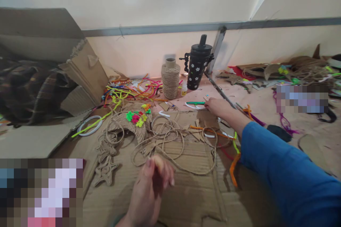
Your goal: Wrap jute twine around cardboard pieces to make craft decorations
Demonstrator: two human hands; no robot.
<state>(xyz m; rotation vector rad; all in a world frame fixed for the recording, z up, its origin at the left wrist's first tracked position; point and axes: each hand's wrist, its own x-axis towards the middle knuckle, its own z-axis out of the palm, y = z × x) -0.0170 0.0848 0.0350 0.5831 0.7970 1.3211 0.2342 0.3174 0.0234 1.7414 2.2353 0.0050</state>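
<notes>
My left hand (153,184) hovers low over the cardboard sheet (186,198), its fingers curled and pressed together. It is just in front of the loops of jute twine (170,138), and what it pinches is hidden. My right hand (217,106), on a blue-sleeved arm (279,163), reaches far forward. Its bunched fingertips are down on the floor beside a green-handled tool (195,103) and a thin dark rod (220,90). A woven jute crescent with bright pipe-cleaner flowers (137,117) lies left of the twine loops.
A jute spool (170,78) and a black flowered bottle (198,65) stand by the wall. Coloured pipe cleaners (133,90) are scattered behind them. Torn cardboard (85,67) and dark cloth (29,88) lie at the left. A jute star (105,170) and craft clutter (298,71) lie about.
</notes>
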